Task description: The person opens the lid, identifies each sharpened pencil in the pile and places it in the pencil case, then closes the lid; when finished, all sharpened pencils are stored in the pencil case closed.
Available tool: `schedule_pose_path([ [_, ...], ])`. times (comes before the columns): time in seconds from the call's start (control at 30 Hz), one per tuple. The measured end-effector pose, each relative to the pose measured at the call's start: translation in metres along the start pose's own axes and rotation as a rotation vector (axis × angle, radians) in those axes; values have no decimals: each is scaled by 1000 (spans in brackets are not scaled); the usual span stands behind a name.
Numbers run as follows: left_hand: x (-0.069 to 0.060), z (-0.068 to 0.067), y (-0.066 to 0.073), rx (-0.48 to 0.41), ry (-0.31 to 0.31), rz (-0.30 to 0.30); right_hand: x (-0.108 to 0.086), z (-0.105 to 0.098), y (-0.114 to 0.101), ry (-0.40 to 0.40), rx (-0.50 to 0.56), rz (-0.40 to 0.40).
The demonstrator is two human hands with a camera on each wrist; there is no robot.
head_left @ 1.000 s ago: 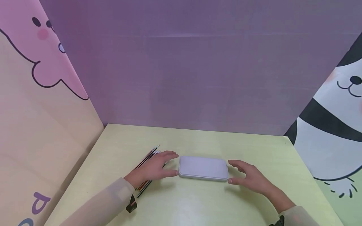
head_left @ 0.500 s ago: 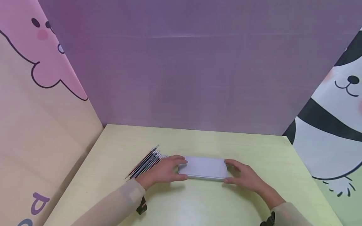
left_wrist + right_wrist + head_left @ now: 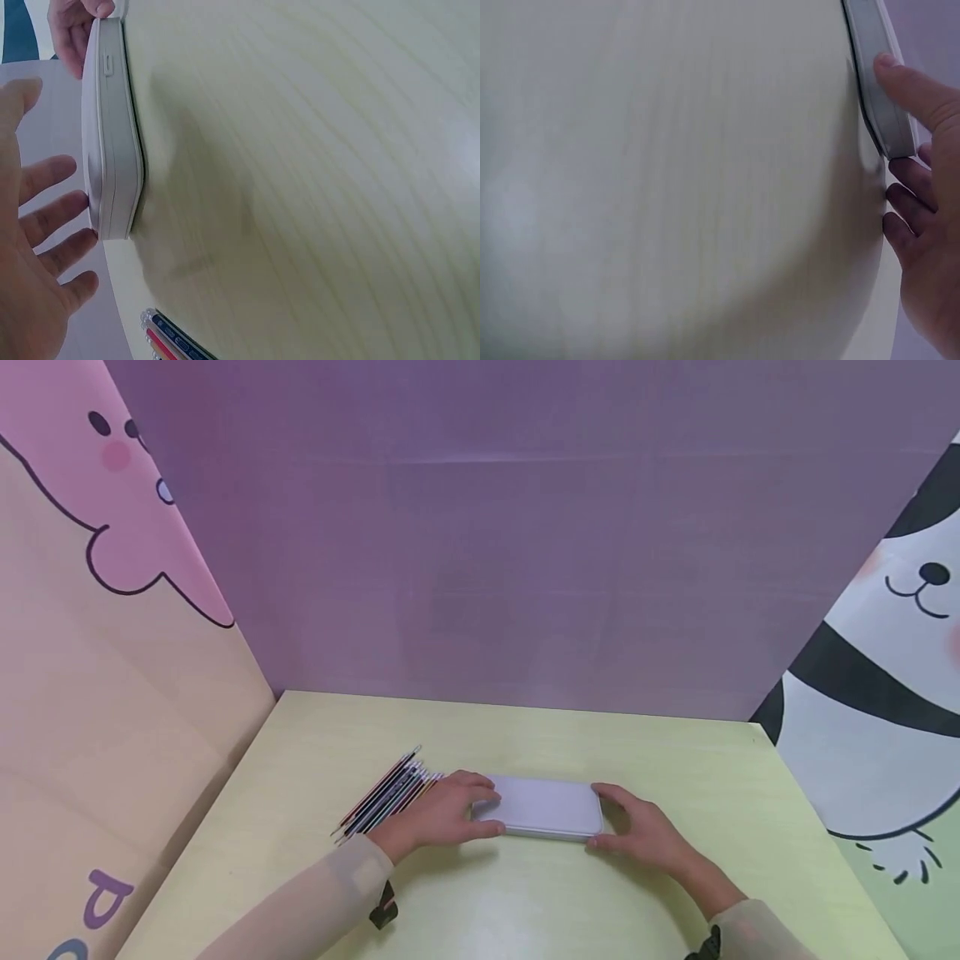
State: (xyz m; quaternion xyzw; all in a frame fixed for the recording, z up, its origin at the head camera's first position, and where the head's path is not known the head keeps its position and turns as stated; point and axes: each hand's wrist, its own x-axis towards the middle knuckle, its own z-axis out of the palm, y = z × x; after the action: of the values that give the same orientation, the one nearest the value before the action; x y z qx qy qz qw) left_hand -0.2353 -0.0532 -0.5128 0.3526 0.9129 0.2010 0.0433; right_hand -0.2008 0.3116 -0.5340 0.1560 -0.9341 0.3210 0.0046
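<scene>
A flat lavender pencil case (image 3: pixel 547 806) lies closed on the table, a small latch on its front side in the left wrist view. My left hand (image 3: pixel 453 810) is at its left end, fingers spread and loosely bent; whether they touch the lid or hover just over it is hard to tell. At the other end, my right hand (image 3: pixel 645 831) grips the case, its thumb (image 3: pixel 907 79) against the pale front side and its fingers round the corner. Several pencils (image 3: pixel 386 797) lie in a bundle left of the case, partly hidden by my left hand and forearm.
The pale yellow table (image 3: pixel 675 752) meets a purple wall (image 3: pixel 480 568) at the back. Printed panels stand at both sides, a pink cartoon figure (image 3: pixel 135 543) on the left and a panda (image 3: pixel 885 693) on the right.
My left hand has moved right, from beside the case to over its left end, uncovering more of the pencils. The right hand has closed in on the right end.
</scene>
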Motion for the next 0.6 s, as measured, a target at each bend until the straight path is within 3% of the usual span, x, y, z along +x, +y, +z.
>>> schedule_pose_path([
  [0.27, 7, -2, 5, 70, 29, 49, -1, -4, -6, 32, 4, -18],
  [0.6, 23, -8, 17, 49, -12, 108, 0, -8, -12, 17, 245, -6],
])
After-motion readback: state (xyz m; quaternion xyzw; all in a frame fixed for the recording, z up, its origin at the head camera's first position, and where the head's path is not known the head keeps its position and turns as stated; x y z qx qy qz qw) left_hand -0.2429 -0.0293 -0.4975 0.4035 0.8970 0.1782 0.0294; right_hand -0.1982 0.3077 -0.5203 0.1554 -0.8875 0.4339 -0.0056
